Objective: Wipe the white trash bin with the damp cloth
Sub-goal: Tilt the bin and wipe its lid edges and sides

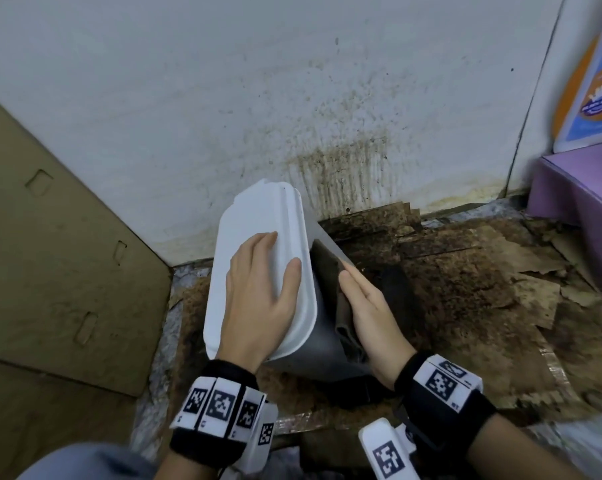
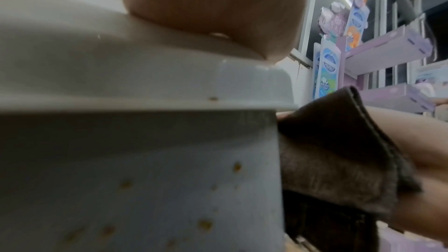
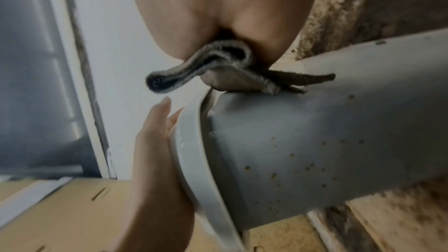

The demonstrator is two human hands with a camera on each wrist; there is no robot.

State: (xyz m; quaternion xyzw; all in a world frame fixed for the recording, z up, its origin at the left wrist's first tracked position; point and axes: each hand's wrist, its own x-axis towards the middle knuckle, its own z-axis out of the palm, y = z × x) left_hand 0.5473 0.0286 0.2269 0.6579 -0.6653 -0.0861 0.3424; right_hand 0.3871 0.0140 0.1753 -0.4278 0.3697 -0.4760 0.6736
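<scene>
The white trash bin (image 1: 254, 216) is tipped away from the stained wall, lid up, its grey-white side (image 3: 315, 141) dotted with brown specks. My left hand (image 1: 258, 282) lies flat on the lid, thumb along the lid's right edge. My right hand (image 1: 365, 303) presses a folded dark brown cloth (image 1: 327, 268) against the bin's right side with straight fingers. In the right wrist view the cloth (image 3: 230, 76) bunches under my palm just below the lid rim. The left wrist view has the cloth (image 2: 327, 160) beside the bin's wall (image 2: 145, 160).
A tan cardboard sheet (image 1: 50, 271) leans on the left. The wall (image 1: 344, 168) behind the bin carries brown streaks. Torn, dirty cardboard (image 1: 465, 289) covers the floor to the right. A purple display shelf (image 1: 576, 209) stands at the far right.
</scene>
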